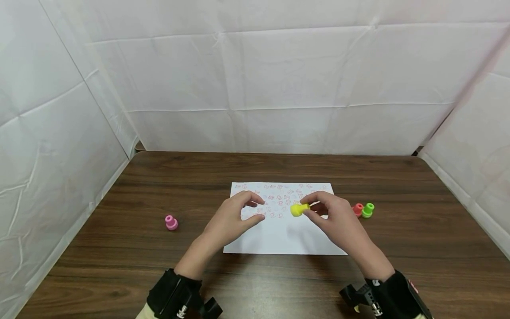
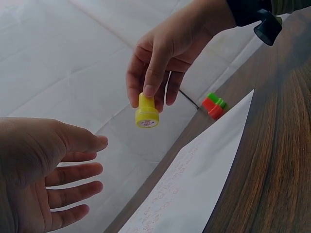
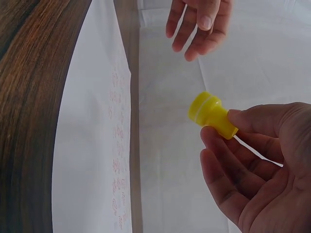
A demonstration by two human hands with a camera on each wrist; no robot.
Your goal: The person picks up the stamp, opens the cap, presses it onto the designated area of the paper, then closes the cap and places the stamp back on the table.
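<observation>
A right hand (image 1: 334, 217) pinches a yellow stamp (image 1: 299, 210) above white paper (image 1: 279, 239); the left hand (image 1: 230, 218) hovers, fingers spread. 1 pink stamp (image 1: 171, 223) stands toward the counter's (image 1: 119, 266) left edge.

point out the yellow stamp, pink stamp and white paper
Yellow stamp (image 3: 212, 114): right wrist view, middle of its body.
Pink stamp (image 1: 171, 223): head view, middle of its body.
White paper (image 1: 275, 234): head view, bare part nearer the person than the red marks.
</observation>
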